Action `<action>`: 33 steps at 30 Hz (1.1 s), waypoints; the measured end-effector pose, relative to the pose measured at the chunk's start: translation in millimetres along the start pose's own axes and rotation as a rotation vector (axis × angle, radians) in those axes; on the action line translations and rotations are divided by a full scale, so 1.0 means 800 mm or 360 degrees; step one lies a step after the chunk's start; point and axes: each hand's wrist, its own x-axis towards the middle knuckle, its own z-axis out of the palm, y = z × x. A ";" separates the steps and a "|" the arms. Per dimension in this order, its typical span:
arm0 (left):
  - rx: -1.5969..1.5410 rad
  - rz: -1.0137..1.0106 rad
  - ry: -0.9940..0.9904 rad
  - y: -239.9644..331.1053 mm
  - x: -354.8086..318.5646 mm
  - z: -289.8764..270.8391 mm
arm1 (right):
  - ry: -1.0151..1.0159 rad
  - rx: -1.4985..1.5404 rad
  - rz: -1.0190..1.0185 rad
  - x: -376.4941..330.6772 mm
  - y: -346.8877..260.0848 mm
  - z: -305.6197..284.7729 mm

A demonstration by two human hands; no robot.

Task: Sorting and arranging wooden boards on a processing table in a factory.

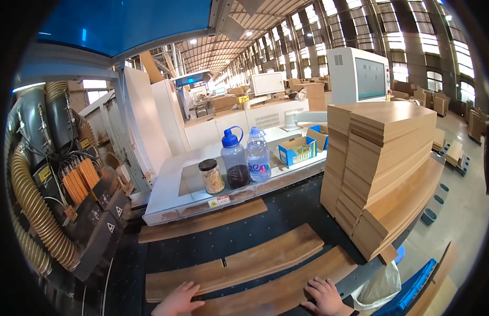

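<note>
Brown wood-grain long nearest board (278,289) lies flat on our black dotted worktable (292,205); our right hand (324,298) rests spread on it, probably steadying it; our left hand (176,301), unclenched, sits at its left end.

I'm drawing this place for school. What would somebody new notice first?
Probably the tall stack of boards on the right. Next might come the ribbed hose on the far left and the bottle of dark liquid on the white ledge in the middle. At the bottom, the right hand lies on a board.
</note>
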 end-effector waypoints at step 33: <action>-0.0688 -0.0838 0.1070 -0.072 -0.145 0.152 | 0.0480 -0.0571 0.0796 -0.034 0.126 0.015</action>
